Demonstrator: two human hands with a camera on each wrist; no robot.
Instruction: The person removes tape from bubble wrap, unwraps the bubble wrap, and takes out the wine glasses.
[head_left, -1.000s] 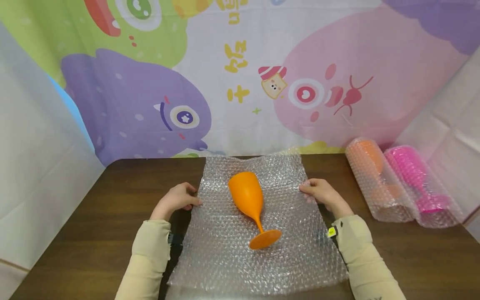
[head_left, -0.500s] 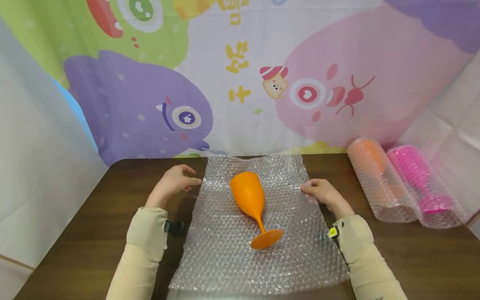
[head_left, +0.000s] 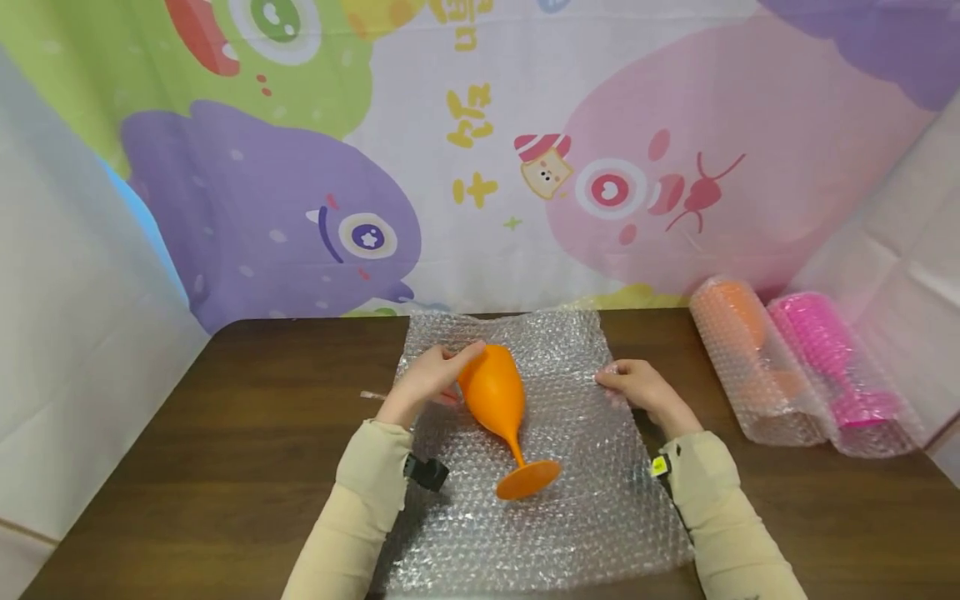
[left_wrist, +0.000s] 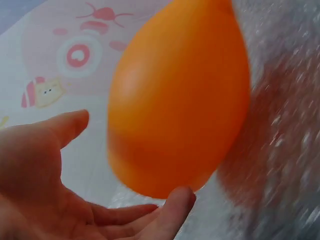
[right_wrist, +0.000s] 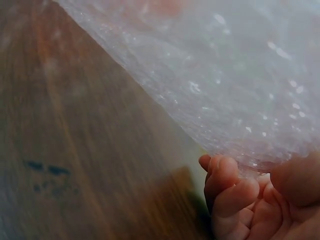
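Observation:
An orange wine glass [head_left: 493,392] lies on its side across a sheet of bubble wrap [head_left: 585,500], rim toward the back and foot toward the front. My left hand [head_left: 431,379] reaches over the sheet to the glass's bowl, near the rim. In the left wrist view its thumb and fingers are spread; a fingertip [left_wrist: 182,197] overlaps the rim, while the thumb stands apart from the bowl. With thumb and curled fingers, my right hand [head_left: 633,383] pinches the sheet's right edge, which is lifted in the right wrist view.
Two wine glasses rolled in bubble wrap, one orange [head_left: 757,358] and one pink [head_left: 847,367], lie side by side at the back right. A small clear strip [head_left: 371,395] shows left of the sheet on the dark wooden table [head_left: 247,433]. A cartoon-printed curtain [head_left: 480,250] hangs behind.
My left hand has let go of the sheet's left edge, drawn back, then moved right over the sheet to the glass's bowl. The right hand keeps its pinch; the glass lies as before.

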